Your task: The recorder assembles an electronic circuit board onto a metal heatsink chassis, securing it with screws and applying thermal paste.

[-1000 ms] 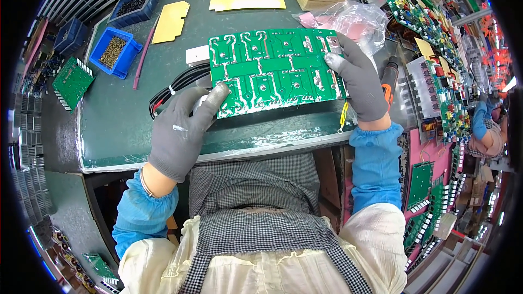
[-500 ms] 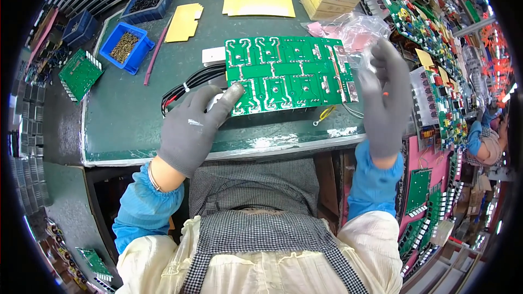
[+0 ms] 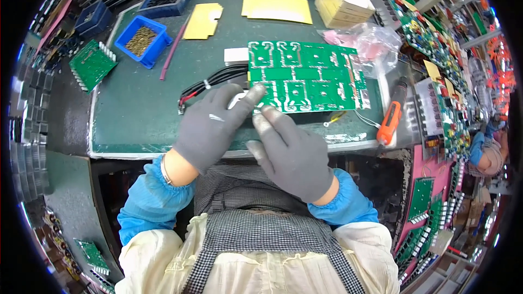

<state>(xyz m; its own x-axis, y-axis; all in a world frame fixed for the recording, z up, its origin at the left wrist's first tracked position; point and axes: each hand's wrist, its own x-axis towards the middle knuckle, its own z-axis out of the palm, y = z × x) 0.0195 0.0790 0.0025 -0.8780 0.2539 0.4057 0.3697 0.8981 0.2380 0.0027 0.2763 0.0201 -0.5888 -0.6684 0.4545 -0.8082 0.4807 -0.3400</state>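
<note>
A green circuit board [image 3: 305, 79], its soldered side up, lies near the front of the green bench. My left hand [image 3: 212, 122] is closed on the board's left edge, its thumb over the top near the front left corner; the fingers underneath are hidden. My right hand [image 3: 291, 149] reaches in from the front, its index and middle fingertips touching the board at its front left corner. The right thumb is held apart, and I see nothing in that hand. Black cables [image 3: 218, 79] and a white block [image 3: 235, 55] stick out at the board's left.
An orange-and-black electric screwdriver [image 3: 390, 122] lies to the right, below a clear plastic bag [image 3: 376, 49]. Blue bins [image 3: 143, 42] of small parts, yellow sheets [image 3: 277, 7] and a wooden box [image 3: 343, 4] stand behind. More populated boards [image 3: 436, 49] line the right side.
My right hand has come from the right, by the plastic bag, to the board's front left corner, uncovering the screwdriver. My left hand keeps its hold. The whole view has shifted slightly.
</note>
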